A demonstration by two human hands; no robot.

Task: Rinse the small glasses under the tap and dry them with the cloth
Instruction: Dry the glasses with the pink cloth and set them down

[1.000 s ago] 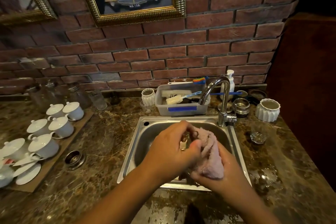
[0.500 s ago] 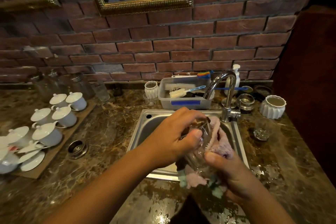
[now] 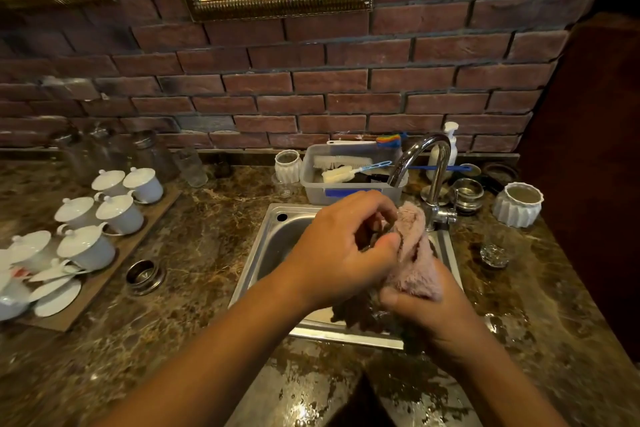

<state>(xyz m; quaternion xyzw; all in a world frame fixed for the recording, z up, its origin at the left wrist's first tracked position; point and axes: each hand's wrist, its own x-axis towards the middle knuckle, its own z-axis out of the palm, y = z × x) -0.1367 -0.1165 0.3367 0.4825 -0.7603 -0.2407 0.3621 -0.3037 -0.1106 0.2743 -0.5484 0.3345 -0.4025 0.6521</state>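
Over the steel sink (image 3: 277,243) my two hands meet around a small glass that is almost wholly hidden between them. My left hand (image 3: 341,253) curls over it from the left, fingers closed. My right hand (image 3: 426,302) holds a fluffy pink cloth (image 3: 414,263) pressed against the glass from the right. The chrome tap (image 3: 433,177) arches just behind the cloth; no water shows. Another small clear glass (image 3: 493,251) stands on the counter right of the sink.
A wooden tray (image 3: 114,267) with several white lidded cups sits at the left. A clear tub (image 3: 346,180) of brushes stands behind the sink, with a white ribbed cup (image 3: 517,203) and metal strainers (image 3: 467,192) near the tap. The marble counter in front is wet.
The glass, visible half a second ago, is now covered again by the cloth and my left hand. Both hands shifted slightly up and back over the sink.
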